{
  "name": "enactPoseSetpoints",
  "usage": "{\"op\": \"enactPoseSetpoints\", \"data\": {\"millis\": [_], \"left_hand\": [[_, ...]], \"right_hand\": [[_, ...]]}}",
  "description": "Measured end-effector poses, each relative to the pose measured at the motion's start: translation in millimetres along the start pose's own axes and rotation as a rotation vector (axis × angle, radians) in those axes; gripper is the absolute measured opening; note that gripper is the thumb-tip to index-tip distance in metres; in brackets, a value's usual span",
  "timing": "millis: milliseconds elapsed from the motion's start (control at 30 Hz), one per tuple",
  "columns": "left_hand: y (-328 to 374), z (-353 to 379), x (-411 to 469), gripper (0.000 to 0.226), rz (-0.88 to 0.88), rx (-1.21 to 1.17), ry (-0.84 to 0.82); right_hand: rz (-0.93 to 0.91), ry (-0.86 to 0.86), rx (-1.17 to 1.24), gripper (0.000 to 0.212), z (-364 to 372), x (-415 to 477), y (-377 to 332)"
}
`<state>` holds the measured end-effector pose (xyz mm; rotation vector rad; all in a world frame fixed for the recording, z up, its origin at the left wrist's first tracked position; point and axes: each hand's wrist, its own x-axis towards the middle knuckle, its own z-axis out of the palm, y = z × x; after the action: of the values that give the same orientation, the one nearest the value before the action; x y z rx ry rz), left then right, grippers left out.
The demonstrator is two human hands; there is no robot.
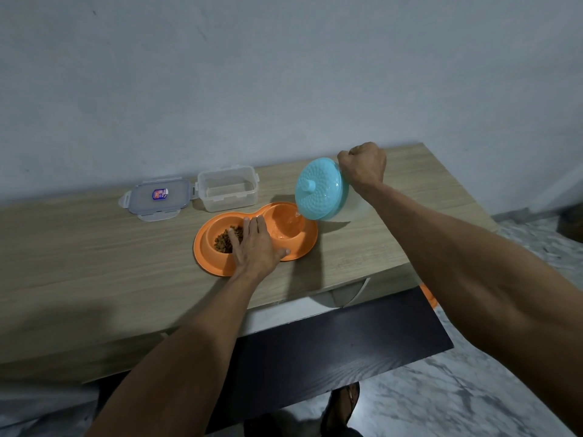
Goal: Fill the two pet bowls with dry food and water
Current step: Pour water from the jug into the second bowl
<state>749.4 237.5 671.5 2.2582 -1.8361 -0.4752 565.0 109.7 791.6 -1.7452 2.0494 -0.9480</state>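
Right hand (pixel 362 167) tips jug (pixel 321 189) — lid faces camera, spout over right bowl (pixel 285 223).

The double bowl (pixel 255 238) is plain orange, holding brown kibble (pixel 227 238). The jug (pixel 321 189) has a turquoise lid patterned with small raised dots. The container (pixel 227 188) is clear; its lid (pixel 156 197) bears 1 sticker, seemingly red-and-blue. The tabletop (pixel 94 247) shows pale wood grain.

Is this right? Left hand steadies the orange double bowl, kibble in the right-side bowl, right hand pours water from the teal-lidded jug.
Not quite. Head view shows the kibble in the left-side bowl of the orange double bowl. The rest holds: left hand steadies it, right hand pours water from the teal-lidded jug into the right-side bowl.
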Motion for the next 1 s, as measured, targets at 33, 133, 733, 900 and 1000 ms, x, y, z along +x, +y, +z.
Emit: {"op": "enactPoseSetpoints", "data": {"millis": [33,133,733,900,1000], "left_hand": [[-0.3,0.2,0.3,0.104,-0.001,0.001,0.0],[-1.2,1.1,1.5,0.104,-0.007,0.003,-0.005],[-1.0,1.3,1.4,0.104,-0.01,0.007,-0.012],[-2.0,3.1,2.4,0.104,-0.008,0.008,-0.006],[-1.8,2.4,2.1,0.104,-0.006,0.015,-0.005]], "right_hand": [[-0.001,0.002,0.0,0.043,-0.2,0.0,-0.2],[-0.006,-0.001,-0.002,0.042,-1.1,0.2,-0.6],[-0.012,-0.003,-0.012,0.041,-4.9,1.2,0.3],[-0.01,-0.007,-0.02,0.04,-5.4,1.0,-0.4],[-0.015,-0.015,-0.009,0.041,-6.2,0.8,-0.2]]}}
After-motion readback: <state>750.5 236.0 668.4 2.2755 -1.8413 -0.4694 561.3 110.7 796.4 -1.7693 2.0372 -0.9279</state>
